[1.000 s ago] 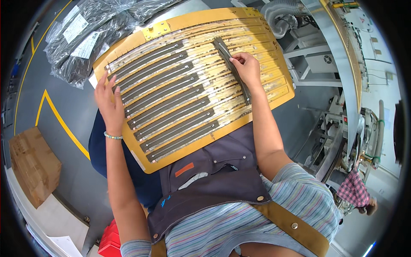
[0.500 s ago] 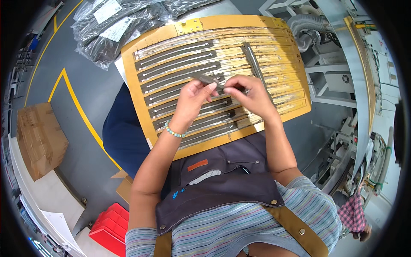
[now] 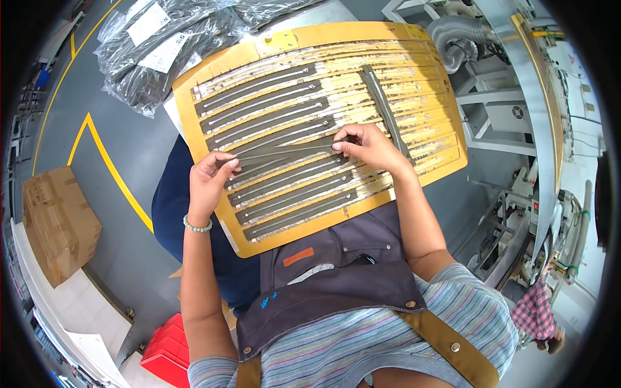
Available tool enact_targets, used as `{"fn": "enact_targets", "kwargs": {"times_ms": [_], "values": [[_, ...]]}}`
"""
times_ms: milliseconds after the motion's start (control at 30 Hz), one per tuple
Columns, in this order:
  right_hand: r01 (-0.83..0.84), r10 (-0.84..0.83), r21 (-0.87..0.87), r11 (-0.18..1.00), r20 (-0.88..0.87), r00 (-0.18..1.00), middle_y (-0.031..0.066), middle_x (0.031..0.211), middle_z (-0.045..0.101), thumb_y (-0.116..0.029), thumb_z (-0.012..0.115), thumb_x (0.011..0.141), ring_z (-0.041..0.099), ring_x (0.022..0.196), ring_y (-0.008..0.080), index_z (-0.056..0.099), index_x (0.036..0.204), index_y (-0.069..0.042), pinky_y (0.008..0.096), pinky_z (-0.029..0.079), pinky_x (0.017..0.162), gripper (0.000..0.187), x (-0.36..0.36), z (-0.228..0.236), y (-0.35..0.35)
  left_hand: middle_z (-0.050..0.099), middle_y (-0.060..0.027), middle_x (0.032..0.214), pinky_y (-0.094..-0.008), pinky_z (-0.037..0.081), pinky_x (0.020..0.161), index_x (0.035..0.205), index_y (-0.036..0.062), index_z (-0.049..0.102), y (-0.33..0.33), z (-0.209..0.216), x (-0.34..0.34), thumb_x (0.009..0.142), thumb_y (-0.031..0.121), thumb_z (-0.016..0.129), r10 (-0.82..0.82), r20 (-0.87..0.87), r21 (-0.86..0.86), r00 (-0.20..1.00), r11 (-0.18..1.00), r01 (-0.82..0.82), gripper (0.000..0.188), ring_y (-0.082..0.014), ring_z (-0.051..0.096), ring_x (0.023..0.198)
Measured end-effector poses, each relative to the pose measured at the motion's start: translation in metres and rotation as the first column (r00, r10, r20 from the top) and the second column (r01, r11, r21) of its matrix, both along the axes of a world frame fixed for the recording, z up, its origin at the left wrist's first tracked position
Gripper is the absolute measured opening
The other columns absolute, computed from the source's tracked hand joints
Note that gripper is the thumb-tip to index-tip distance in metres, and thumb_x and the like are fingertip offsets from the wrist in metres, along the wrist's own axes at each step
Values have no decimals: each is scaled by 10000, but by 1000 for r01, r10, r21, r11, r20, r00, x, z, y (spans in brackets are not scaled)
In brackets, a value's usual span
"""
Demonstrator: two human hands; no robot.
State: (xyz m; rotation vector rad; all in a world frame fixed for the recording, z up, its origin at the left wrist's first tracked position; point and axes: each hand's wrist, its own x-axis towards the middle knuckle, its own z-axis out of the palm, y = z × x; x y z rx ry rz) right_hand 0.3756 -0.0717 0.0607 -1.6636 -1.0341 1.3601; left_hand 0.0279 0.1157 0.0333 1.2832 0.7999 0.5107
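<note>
A yellow slotted board [image 3: 427, 174] rests tilted on my lap, with several long grey strips laid in its rows. Between my hands stretches one grey strip [image 3: 284, 153], held over the middle rows. My left hand [image 3: 210, 178] pinches its left end near the board's left edge. My right hand [image 3: 369, 147] pinches its right end near the board's middle. Another small bundle of grey strips [image 3: 385, 107] lies diagonally across the upper right rows, just above my right hand.
Clear bags of dark strips [image 3: 162, 52] lie beyond the board at the upper left. A cardboard box [image 3: 58, 223] sits on the floor at left, a red crate [image 3: 165, 346] by my left elbow. White machine frames and a grey hose [image 3: 459, 35] stand at right.
My hands, close together over the board's middle half a second ago, have spread apart. The grey strip is now pulled out long between them. Earlier my right hand was at the diagonal bundle.
</note>
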Motion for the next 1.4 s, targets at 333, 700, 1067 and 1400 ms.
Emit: {"fn": "enact_targets", "kwargs": {"times_ms": [333, 700, 1067, 1400], "values": [[83, -84, -30, 996, -28, 996, -76, 807, 660, -161, 743, 1022, 564, 691, 5, 719, 1049, -90, 176, 452, 602, 80, 30, -1, 84, 726, 1, 919, -224, 528, 728, 1070, -31, 772, 75, -6, 32, 994, 68, 747, 238, -60, 157, 969, 961, -226, 127, -50, 653, 830], [117, -117, 5, 993, 130, 985, -35, 772, 681, -226, 774, 981, 595, 649, 30, 717, 941, -86, 204, 461, 556, 157, 62, -16, 195, 782, -100, 865, -378, 570, 713, 931, 42, 770, 123, -17, 79, 899, 162, 784, 593, -355, 657, 723, 709, -258, 125, -249, 747, 748], [129, -127, -14, 992, 105, 986, -24, 771, 696, -228, 802, 947, 592, 608, 32, 710, 931, -90, 204, 402, 472, 166, 63, -28, 212, 786, -75, 833, -424, 574, 725, 916, 87, 782, 139, -17, 80, 873, 220, 808, 606, -487, 658, 629, 728, -191, 143, -295, 757, 786], [161, -152, -45, 986, 170, 974, -40, 794, 710, -270, 808, 959, 527, 562, 3, 715, 969, -116, 185, 360, 450, 180, 58, -28, 213, 789, -110, 828, -417, 588, 748, 919, 57, 789, 154, -20, 75, 851, 212, 810, 536, -529, 621, 657, 773, -130, 170, -304, 772, 802]]}}
